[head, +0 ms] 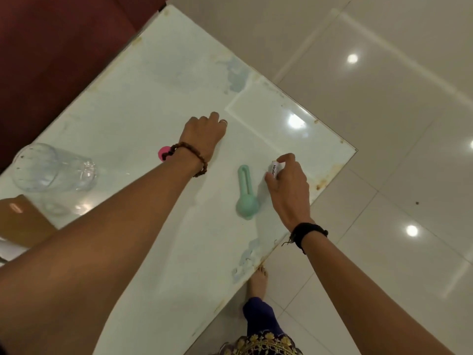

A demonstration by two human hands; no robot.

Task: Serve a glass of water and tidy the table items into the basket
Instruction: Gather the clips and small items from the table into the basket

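A clear drinking glass (52,168) stands on the white glass-topped table (133,103) at the left. In the middle, my left hand (204,131) rests knuckles-down on the table with its fingers curled; whether it holds anything is hidden. A pink round object (162,152) peeks out from under my left wrist. My right hand (288,183) pinches a small white tube with black lettering (274,169) just above the table. A mint-green scoop-shaped item (246,198) lies right beside that hand, on its left.
A brown cardboard-like object (23,221) sits at the table's left edge. A dark red sofa (56,47) borders the far left. The table's right edge (330,180) drops to a glossy tiled floor (384,98). My foot (258,280) stands beside the near edge.
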